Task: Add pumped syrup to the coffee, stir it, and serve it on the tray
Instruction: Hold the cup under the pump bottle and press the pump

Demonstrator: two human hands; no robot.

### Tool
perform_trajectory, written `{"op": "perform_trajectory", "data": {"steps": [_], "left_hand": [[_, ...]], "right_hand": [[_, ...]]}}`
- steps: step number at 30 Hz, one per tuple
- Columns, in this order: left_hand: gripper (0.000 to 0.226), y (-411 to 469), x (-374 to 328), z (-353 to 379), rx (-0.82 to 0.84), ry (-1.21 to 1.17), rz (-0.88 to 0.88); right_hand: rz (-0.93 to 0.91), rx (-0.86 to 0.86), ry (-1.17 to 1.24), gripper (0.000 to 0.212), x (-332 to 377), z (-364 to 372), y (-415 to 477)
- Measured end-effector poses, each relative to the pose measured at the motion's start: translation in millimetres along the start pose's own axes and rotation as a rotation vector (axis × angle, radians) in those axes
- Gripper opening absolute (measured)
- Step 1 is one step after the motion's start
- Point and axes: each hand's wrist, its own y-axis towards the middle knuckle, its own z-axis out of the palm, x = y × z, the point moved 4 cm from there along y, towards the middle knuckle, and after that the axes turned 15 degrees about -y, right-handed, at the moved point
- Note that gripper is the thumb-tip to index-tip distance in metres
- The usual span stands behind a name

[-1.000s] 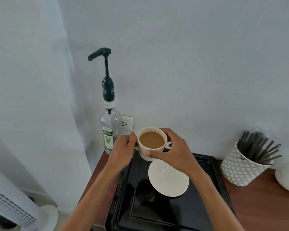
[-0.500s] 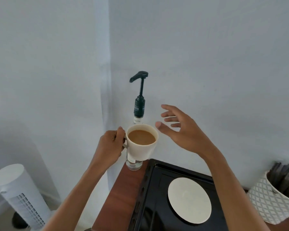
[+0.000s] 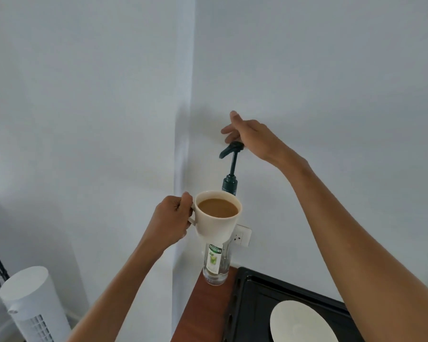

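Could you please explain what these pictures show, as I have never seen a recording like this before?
There is no machine here: a camera worn on a person's head looks down at their two bare hands. The left hand grips the handle of a white cup of coffee, held in the air below the spout of a syrup bottle. The right hand lies on the pump head. The bottle stands on a wooden table, beside a black tray carrying a saucer.

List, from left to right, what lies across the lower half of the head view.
white fan → left hand → coffee cup → wall socket → saucer
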Motion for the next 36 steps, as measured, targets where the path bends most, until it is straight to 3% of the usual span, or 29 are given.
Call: {"op": "perform_trajectory", "data": {"steps": [5,9,21,36], "left_hand": [[0.055,9,-13,0,0.015,0.014,0.002],[0.054,16,-17,-2,0.036,0.013,-0.006],[0.046,32,-31,-11,0.033,-0.001,0.040],[0.045,43,-45,-11,0.023,-0.030,0.062]], "right_hand": [[0.048,0.332,-0.067,0.089,13,11,25],[0.095,0.436,-0.062,0.098,13,25,32],[0.090,0.447,-0.111,0.096,8,35,40],[0.092,0.332,-0.074,0.097,0,39,42]]}}
